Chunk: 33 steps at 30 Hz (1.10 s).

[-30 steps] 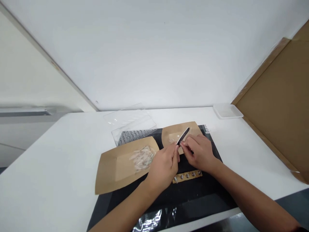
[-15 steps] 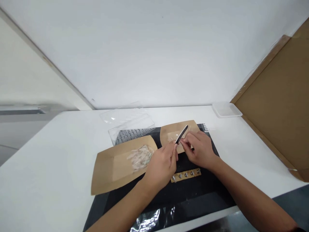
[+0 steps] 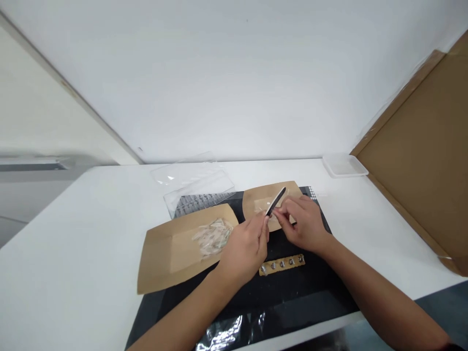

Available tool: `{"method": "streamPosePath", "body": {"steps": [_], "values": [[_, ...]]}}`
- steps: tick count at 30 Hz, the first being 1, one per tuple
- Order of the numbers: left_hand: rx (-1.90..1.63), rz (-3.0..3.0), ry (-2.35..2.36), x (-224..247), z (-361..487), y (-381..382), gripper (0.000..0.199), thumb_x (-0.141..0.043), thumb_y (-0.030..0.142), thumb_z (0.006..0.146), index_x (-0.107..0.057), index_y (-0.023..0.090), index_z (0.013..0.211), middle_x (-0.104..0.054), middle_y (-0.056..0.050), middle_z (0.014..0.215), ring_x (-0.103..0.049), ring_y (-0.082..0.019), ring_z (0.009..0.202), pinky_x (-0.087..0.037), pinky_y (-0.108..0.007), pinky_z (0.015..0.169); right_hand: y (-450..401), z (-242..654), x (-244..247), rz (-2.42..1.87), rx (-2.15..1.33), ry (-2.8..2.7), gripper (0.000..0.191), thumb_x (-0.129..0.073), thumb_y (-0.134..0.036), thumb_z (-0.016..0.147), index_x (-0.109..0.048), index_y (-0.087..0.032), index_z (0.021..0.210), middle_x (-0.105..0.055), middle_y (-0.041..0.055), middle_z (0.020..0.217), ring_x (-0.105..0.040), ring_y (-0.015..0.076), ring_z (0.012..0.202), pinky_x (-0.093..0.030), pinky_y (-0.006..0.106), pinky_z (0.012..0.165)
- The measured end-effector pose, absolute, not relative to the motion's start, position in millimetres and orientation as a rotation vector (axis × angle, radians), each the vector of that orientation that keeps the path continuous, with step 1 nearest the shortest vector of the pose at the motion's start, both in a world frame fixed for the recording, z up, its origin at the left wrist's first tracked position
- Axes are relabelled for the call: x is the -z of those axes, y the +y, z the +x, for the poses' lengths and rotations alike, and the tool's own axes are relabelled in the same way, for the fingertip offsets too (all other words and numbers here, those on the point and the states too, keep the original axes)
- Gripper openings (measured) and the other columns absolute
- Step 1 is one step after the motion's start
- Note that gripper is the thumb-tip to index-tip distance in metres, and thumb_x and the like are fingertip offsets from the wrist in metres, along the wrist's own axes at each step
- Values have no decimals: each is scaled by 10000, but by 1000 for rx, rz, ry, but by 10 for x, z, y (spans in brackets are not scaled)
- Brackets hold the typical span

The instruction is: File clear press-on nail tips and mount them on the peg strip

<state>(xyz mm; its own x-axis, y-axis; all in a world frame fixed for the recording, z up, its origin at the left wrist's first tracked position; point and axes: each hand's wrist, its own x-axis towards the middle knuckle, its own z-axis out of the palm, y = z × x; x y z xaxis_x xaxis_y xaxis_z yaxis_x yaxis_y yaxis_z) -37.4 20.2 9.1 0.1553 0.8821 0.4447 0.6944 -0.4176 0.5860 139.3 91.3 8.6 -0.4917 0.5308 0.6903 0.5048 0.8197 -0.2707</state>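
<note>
My left hand [image 3: 244, 251] pinches the lower end of slim black tweezers [image 3: 276, 201], which point up and to the right. The fingertips of my right hand [image 3: 303, 226] sit against the tweezers' tip end, above a kraft paper tray [image 3: 258, 199]. Whether they hold anything small there is hidden. A second, larger kraft tray [image 3: 164, 253] lies to the left, with a heap of small translucent pieces [image 3: 212, 238] on it. Below my hands is a wooden strip [image 3: 281, 265] set with a row of metal studs.
Everything lies on a black mat [image 3: 234, 292] on a white table [image 3: 73, 234]. Behind it are a clear plastic lid [image 3: 193, 175] and a ribbed dark rack [image 3: 201, 204] under clear plastic. A shallow white tray [image 3: 344, 165] and a large cardboard sheet [image 3: 413, 156] stand at the back right.
The whole scene sits slightly further left and lower-left in view than a second ago. My hands and the tweezers keep nearly the same pose.
</note>
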Motion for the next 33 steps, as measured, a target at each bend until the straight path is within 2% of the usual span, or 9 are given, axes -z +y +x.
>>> {"method": "streamPosePath", "body": {"steps": [33], "values": [[-1134, 2136, 1575, -142, -368, 187, 415, -366, 254, 1117, -465, 231, 715, -576, 15, 646, -587, -161, 587, -427, -301, 618, 883, 1344, -114, -725, -121, -2150, 243, -590, -201, 1020, -494, -227, 798, -637, -15, 716, -568, 140, 651, -368, 323, 656]]}}
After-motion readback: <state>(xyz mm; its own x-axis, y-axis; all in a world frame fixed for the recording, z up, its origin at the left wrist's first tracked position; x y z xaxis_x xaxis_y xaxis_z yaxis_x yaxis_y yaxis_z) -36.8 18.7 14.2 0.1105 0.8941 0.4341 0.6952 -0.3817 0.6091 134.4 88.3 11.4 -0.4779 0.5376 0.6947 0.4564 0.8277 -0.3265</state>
